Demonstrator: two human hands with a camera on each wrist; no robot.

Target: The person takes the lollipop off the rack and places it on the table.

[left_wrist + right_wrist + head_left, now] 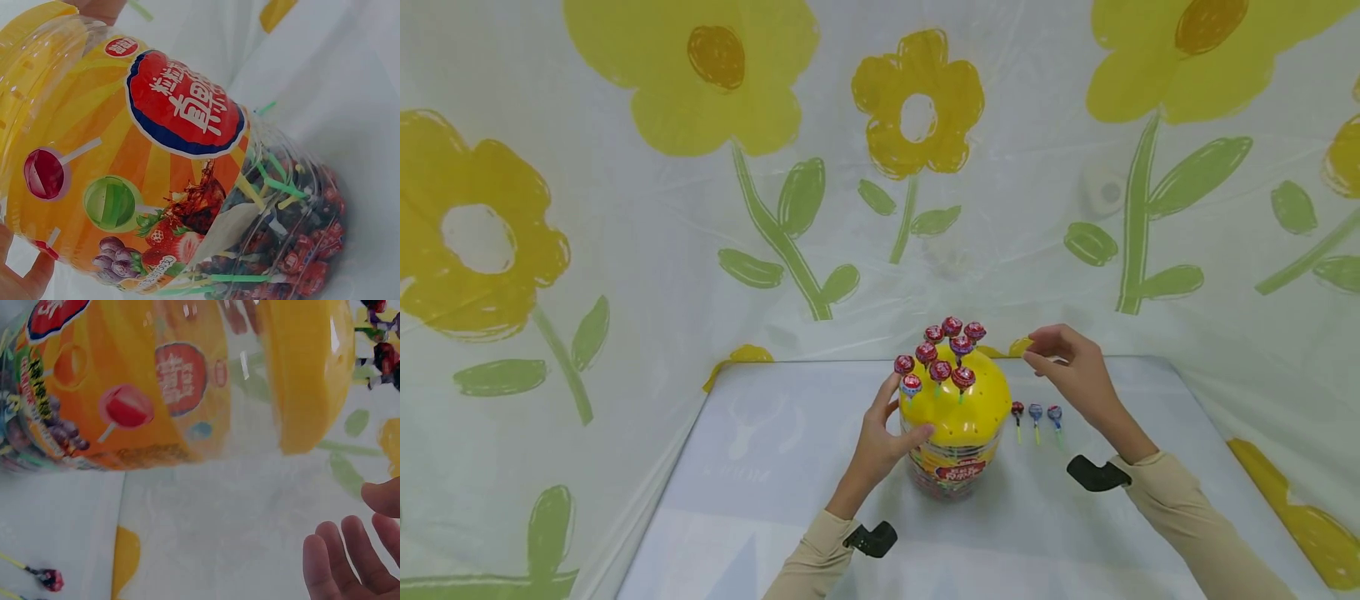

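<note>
A clear plastic lollipop jar [951, 477] with a yellow domed lid [985, 404] stands on the table. Several wrapped lollipops [940, 372] stick upright out of holes in the lid, mostly on its far left part. My left hand [880, 442] grips the jar's left side near the top, its thumb on the lid. Fruit and candy pictures cover the jar's label [150, 162], and more lollipops [306, 250] fill its lower part. To the right of the lid my right hand [1071, 362] is raised in the air, fingers loosely bent and nothing between them.
Three loose lollipops, among them a blue-wrapped one [1036, 412], lie in a row on the white table [760, 467] right of the jar. A white cloth [1000, 225] printed with yellow flowers hangs behind the table and along its sides.
</note>
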